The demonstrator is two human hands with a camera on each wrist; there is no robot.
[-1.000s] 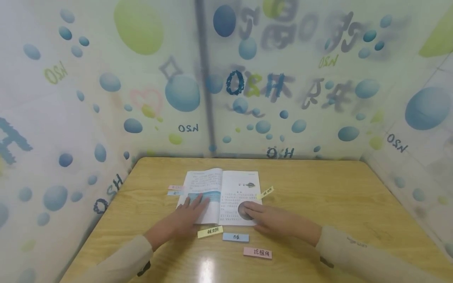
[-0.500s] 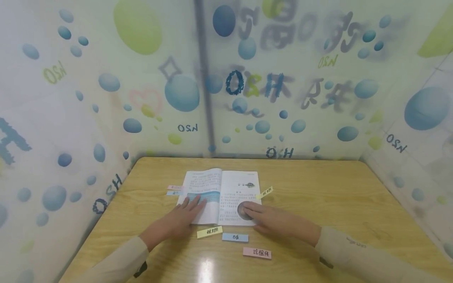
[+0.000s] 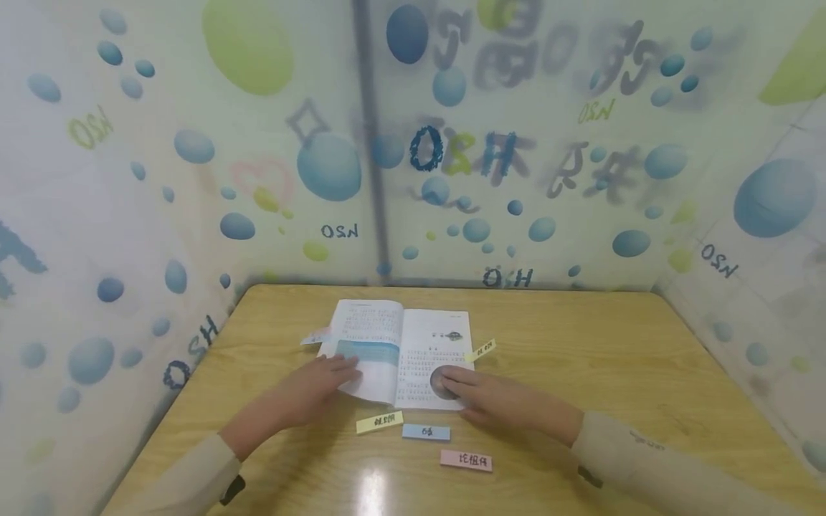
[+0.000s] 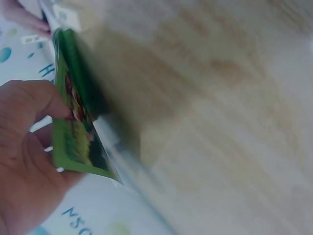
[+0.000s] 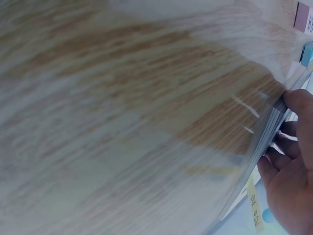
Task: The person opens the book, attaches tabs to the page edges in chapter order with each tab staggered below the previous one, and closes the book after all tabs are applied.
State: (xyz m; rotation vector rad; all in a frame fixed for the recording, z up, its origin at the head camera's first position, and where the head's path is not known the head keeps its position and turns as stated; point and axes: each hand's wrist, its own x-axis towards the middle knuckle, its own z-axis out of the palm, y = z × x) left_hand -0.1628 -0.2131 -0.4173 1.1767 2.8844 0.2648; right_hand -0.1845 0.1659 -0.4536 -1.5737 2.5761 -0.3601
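Observation:
An open book [image 3: 435, 326] with printed pages lies on the table, its left side raised. My left hand [image 3: 316, 387] grips that left side. The left wrist view has the thumb of my left hand [image 4: 29, 147] against the green illustrated cover [image 4: 80, 139], the other fingers behind it. At the lower right corner, my right hand [image 3: 503, 401] holds the book, fingers over a round grey picture [image 3: 441, 382] on the page. In the right wrist view, the thumb of my right hand [image 5: 298, 147] touches the stacked page edges [image 5: 264, 134]. Paper tabs stick out at left [image 3: 316, 337] and right [image 3: 484, 350].
In front of the book lie a yellow label [image 3: 379, 422], a blue label [image 3: 426, 432] and a pink label [image 3: 466, 460] with handwriting. The wooden table [image 3: 581, 344] meets bubble-patterned walls [image 3: 548, 143] at the back and both sides.
My left hand has slid left from the page to the book's left edge. That side of the book has risen, tilting the left tabs. My right hand stays in place.

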